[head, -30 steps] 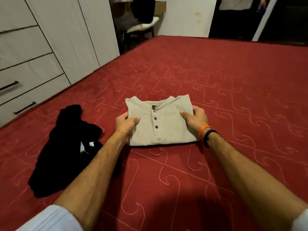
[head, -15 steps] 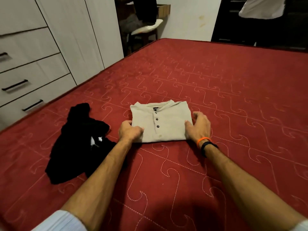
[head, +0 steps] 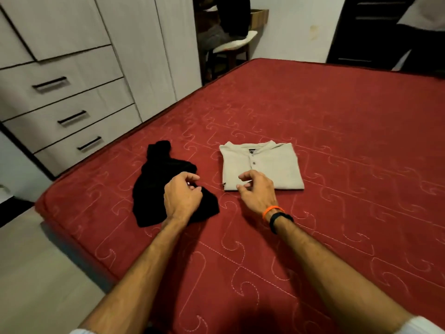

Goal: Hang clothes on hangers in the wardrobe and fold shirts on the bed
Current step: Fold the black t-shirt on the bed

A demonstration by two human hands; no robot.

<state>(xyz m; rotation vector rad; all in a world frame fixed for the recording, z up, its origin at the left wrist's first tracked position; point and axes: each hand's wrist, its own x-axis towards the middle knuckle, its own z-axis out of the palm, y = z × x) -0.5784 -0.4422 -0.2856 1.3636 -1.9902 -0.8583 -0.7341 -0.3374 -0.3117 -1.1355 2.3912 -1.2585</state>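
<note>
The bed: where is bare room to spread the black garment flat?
The bed is bare right of the beige shirt, beyond both garments toward the far edge, and in front near the forearms. It is crowded where the left hand is over the black garment and the right hand overlaps the shirt's near edge.

head view (close), angled down, bed

We see the bed covered in matt red quilted cloth with paler stitched swirls. The folded beige shirt looks like soft matt knit with small dark buttons. The black garment is dull, crumpled cloth. The wardrobe shows pale wood grain with dark handles.
</note>
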